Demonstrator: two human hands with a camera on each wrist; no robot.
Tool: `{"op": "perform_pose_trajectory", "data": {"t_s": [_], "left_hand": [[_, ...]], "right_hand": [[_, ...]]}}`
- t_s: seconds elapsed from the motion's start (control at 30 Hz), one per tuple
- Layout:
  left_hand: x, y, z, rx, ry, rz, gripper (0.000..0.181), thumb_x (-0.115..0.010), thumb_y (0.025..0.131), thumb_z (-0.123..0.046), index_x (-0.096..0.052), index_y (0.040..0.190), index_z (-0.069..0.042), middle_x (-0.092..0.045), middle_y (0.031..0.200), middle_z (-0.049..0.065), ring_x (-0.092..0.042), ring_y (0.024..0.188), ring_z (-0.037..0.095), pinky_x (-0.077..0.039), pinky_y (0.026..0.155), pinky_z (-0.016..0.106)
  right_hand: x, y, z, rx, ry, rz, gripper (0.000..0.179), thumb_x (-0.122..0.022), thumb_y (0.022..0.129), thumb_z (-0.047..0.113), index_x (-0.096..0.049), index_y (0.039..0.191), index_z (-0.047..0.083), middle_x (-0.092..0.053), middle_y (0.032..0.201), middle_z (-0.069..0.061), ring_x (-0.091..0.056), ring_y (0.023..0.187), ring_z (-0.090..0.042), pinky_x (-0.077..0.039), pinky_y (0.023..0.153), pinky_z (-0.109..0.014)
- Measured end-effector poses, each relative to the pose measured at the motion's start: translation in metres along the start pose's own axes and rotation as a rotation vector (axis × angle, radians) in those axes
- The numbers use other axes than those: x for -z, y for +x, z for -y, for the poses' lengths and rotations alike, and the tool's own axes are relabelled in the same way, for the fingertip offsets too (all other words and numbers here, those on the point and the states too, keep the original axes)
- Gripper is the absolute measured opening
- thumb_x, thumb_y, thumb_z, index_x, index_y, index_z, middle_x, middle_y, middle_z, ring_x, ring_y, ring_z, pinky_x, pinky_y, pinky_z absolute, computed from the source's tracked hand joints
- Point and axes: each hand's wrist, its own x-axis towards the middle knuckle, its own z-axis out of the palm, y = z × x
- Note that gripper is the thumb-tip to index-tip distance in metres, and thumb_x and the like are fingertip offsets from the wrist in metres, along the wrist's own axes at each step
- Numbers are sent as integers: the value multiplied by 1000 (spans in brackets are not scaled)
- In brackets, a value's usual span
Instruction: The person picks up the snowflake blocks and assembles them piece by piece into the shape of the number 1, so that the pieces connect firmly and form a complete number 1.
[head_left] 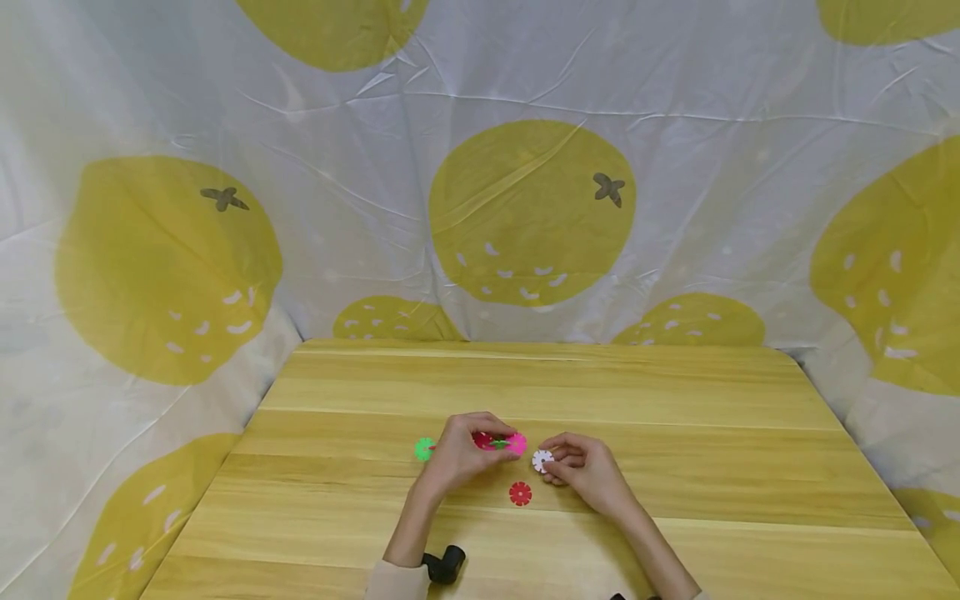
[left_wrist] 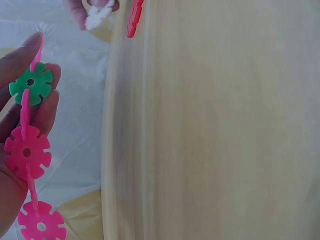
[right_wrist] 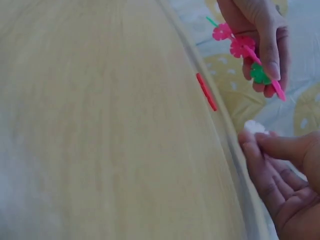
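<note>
My left hand (head_left: 461,450) pinches one end of a chain of notched plastic discs, pink and green, slotted into each other at right angles. In the left wrist view a green disc (left_wrist: 31,83) lies by the fingertips, with pink discs (left_wrist: 28,152) running down along the palm. The chain's far end shows a green disc (head_left: 425,449) left of the hand. Between thumb and fingers my right hand (head_left: 592,473) holds a white notched disc (head_left: 542,461), a short gap away from the chain's pink end disc (head_left: 516,444).
A loose red notched disc (head_left: 521,493) lies flat on the wooden table (head_left: 720,433), just below and between the hands. A black device (head_left: 446,565) sits at the left wrist. Behind the table hangs a lemon-print cloth (head_left: 705,183).
</note>
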Motion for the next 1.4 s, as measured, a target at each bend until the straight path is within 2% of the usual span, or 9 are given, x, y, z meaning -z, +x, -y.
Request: {"op": "perform_pose_trajectory", "data": {"t_s": [0.13, 0.37, 0.6, 0.87, 1.1, 1.4], "left_hand": [[0, -1, 0, -1, 18, 8, 21, -88, 83, -15, -83, 103, -13, -78, 99, -4, -68, 94, 12, -55, 75, 19], [0, -1, 1, 6, 14, 36, 22, -88, 83, -15, -83, 104, -12, -77, 98, -4, -65, 89, 8, -54, 73, 18], [0, 0, 1, 11, 4, 55, 22, -88, 83, -13, -83, 104, -12, -78, 97, -3, -65, 88, 6, -54, 73, 17], [0, -1, -1, 11, -17, 83, 22, -86, 85, -12, -82, 107, -10, -77, 100, -1, -65, 91, 10, -54, 75, 18], [1, -2, -1, 16, -27, 91, 22, -87, 85, -15, -83, 106, -12, -76, 101, -1, -65, 92, 14, -53, 76, 18], [2, -2, 0, 14, -68, 107, 21, -86, 86, -15, -83, 106, -13, -77, 99, 4, -63, 90, 16, -52, 74, 18]], "right_hand": [[1, 0, 0, 25, 58, -17, 27, -73, 92, -3, -69, 118, -9, -72, 98, -29, -78, 82, -21, -64, 76, -35], [2, 0, 5, 65, 20, -79, 28, -79, 91, 8, -75, 117, -1, -76, 102, -23, -77, 84, -14, -63, 78, -26], [1, -1, 6, 73, 33, -110, 28, -80, 89, 8, -77, 115, -2, -78, 105, -23, -77, 87, -10, -62, 81, -24], [-2, -2, 8, 130, -1, -117, 23, -81, 89, 9, -80, 111, 1, -79, 105, -18, -77, 90, -9, -62, 81, -24], [-4, -3, 7, 212, -84, -151, 24, -80, 91, 14, -80, 113, 4, -80, 105, -12, -75, 89, -6, -61, 79, -24], [-6, -5, 11, 201, -98, -198, 17, -82, 89, 16, -83, 106, 13, -82, 101, -5, -75, 84, -7, -60, 76, -24]]}}
